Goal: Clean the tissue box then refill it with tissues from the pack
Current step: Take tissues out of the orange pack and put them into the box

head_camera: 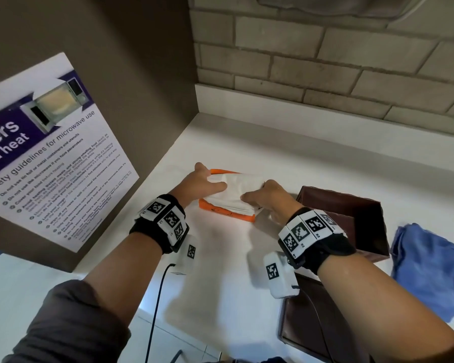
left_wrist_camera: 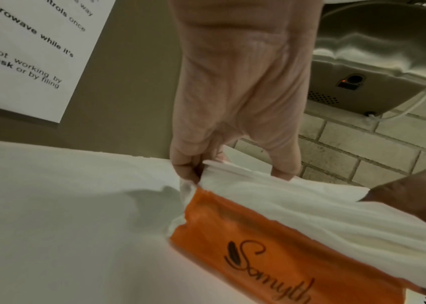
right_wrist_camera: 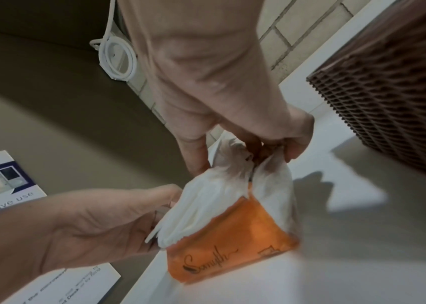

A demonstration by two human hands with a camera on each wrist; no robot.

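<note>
An orange tissue pack (head_camera: 227,210) (left_wrist_camera: 279,253) (right_wrist_camera: 228,236) lies on the white counter, its top torn wide and a stack of white tissues (head_camera: 233,191) (left_wrist_camera: 323,207) (right_wrist_camera: 206,197) showing. My left hand (head_camera: 205,182) (left_wrist_camera: 232,168) pinches the stack at its left end. My right hand (head_camera: 265,197) (right_wrist_camera: 245,156) pinches the tissues at the right end. The brown woven tissue box (head_camera: 351,218) (right_wrist_camera: 393,92) stands open just right of the pack. Its lid (head_camera: 307,318) lies flat near the counter's front.
A crumpled blue cloth (head_camera: 427,268) lies on the counter at the far right. A brown panel with a microwave safety poster (head_camera: 47,155) walls off the left side. A brick wall (head_camera: 325,61) runs behind, with a metal dispenser (left_wrist_camera: 378,55) above.
</note>
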